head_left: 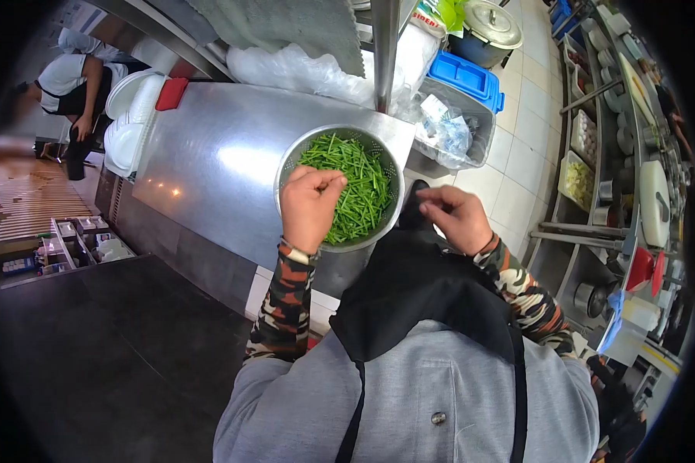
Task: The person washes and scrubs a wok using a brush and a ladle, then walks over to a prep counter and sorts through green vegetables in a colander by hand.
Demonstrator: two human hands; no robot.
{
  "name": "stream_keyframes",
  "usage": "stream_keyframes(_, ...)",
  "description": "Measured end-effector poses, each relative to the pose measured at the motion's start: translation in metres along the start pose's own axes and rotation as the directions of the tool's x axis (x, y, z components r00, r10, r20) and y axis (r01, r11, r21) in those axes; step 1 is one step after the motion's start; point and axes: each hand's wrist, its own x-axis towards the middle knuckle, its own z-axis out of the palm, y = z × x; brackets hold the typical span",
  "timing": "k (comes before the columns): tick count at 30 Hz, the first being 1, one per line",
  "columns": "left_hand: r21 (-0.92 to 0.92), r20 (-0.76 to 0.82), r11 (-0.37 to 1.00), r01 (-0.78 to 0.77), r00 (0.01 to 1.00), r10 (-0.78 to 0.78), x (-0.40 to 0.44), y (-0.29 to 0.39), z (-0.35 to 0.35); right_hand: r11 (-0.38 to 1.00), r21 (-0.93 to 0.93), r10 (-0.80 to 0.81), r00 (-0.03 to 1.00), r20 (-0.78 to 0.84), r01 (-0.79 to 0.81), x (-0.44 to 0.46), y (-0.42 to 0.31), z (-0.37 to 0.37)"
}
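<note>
A metal colander (398,181) with a perforated rim holds cut green stalks (357,185), which look like green beans or garlic shoots. My left hand (313,207) is over the colander's near left side, its fingers curled and the thumb pressed to the index finger. Whatever may be in that pinch is hidden. To the right of the colander, over the black apron (425,285), my right hand (457,220) hovers with fingers loosely bent. A small gap shows between its thumb and index finger, and I see nothing held there.
The colander stands at the right end of a steel counter (201,154). Stacked white plates (131,123) and a red object (171,93) sit at its far left. A grey bin (483,131) with a blue lid (463,77) stands beyond. Another person (77,81) is at upper left.
</note>
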Motion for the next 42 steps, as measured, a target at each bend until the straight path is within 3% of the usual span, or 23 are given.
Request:
stream_keyframes(2,-0.266,0.081,0.952,0.154,0.987,-0.138,-0.005,0.021,-0.01,0.957,0.259,0.122,0.991,0.058,-0.132,0.016,-0.036,0.001)
stream_keyframes(4,-0.335,0.108,0.923,0.19,0.981,-0.163,-0.011,0.023,-0.011,0.959,0.275,0.054,0.997,0.049,-0.066,0.032,-0.053,0.01)
stream_keyframes(6,-0.464,0.109,0.855,0.231,0.973,-0.204,-0.014,0.022,-0.01,0.939,0.322,-0.104,0.992,-0.066,0.12,0.043,-0.062,0.022)
stream_keyframes(8,-0.441,0.093,0.87,0.221,0.975,-0.201,-0.017,0.022,-0.011,0.955,0.232,-0.167,0.981,-0.102,0.186,0.046,-0.073,0.024)
stream_keyframes(10,-0.42,0.074,0.881,0.216,0.976,-0.204,-0.018,0.024,-0.012,0.868,0.076,-0.482,0.87,-0.101,0.49,0.048,-0.078,0.026)
stream_keyframes(12,-0.494,0.058,0.833,0.248,0.966,-0.253,-0.02,0.027,-0.01,0.843,0.053,-0.527,0.842,-0.115,0.535,0.049,-0.08,0.031)
stream_keyframes(27,-0.414,0.048,0.908,0.071,0.997,-0.056,-0.02,0.054,-0.02,0.866,0.021,-0.493,0.859,-0.137,0.5,0.047,-0.084,0.031)
stream_keyframes(30,-0.39,0.054,0.92,0.05,0.998,-0.031,-0.019,0.06,-0.021,0.904,0.059,-0.414,0.901,-0.127,0.424,0.047,-0.086,0.03)
stream_keyframes(33,-0.376,0.078,0.924,0.077,0.996,-0.051,-0.02,0.057,-0.02,0.925,0.161,-0.307,0.926,-0.218,0.344,0.062,-0.058,0.033)
stream_keyframes(34,-0.376,0.076,0.924,0.074,0.996,-0.049,-0.021,0.056,-0.02,0.915,0.271,-0.233,0.94,-0.247,0.298,0.07,-0.044,0.031)
stream_keyframes(38,-0.359,0.042,0.929,0.088,0.996,-0.078,-0.025,0.047,-0.024,0.902,0.416,0.026,0.947,-0.32,0.116,0.108,0.015,-0.02)
stream_keyframes(40,-0.342,0.048,0.935,0.098,0.995,-0.086,-0.028,0.038,-0.024,0.993,-0.081,0.05,0.931,-0.362,-0.085,0.138,0.063,-0.066)
stream_keyframes(42,-0.32,0.027,0.941,0.112,0.994,-0.109,-0.031,0.028,-0.023,0.839,-0.453,0.112,0.909,-0.401,-0.303,0.167,0.141,-0.102)
